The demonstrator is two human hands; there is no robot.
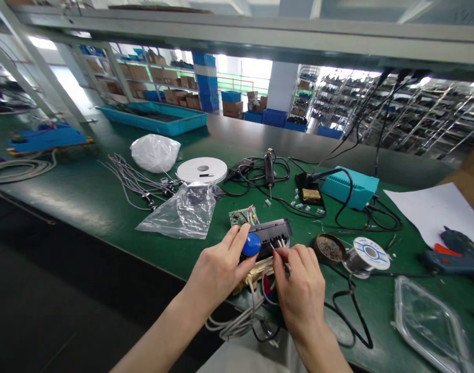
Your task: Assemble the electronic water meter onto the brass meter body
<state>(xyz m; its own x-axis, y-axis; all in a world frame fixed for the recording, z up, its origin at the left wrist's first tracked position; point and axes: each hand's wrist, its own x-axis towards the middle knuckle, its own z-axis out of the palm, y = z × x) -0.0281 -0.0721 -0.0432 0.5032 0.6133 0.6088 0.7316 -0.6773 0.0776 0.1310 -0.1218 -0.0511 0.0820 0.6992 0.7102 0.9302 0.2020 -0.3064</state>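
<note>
My left hand [219, 261] is closed around the near left end of a black plastic housing [270, 230], thumb and fingers beside a round blue cap [252, 244]. My right hand [301, 277] pinches a thin wire [273, 248] at the housing's slotted side, where several light wires [281, 242] enter. A green circuit board [242, 216] with small wires lies just behind the housing. Beneath it is a yellowish block [258, 272], partly hidden by my hands. A bundle of grey cables [237, 324] hangs over the table's front edge.
On the right are a soldering station [350, 187], a sponge stand [310, 194], a round tin [329, 247], a solder spool [367, 254], a clear plastic tray [431, 321] and a glue gun [454, 256]. An electric screwdriver [268, 168], white reel [201, 170] and plastic bag [186, 212] lie behind.
</note>
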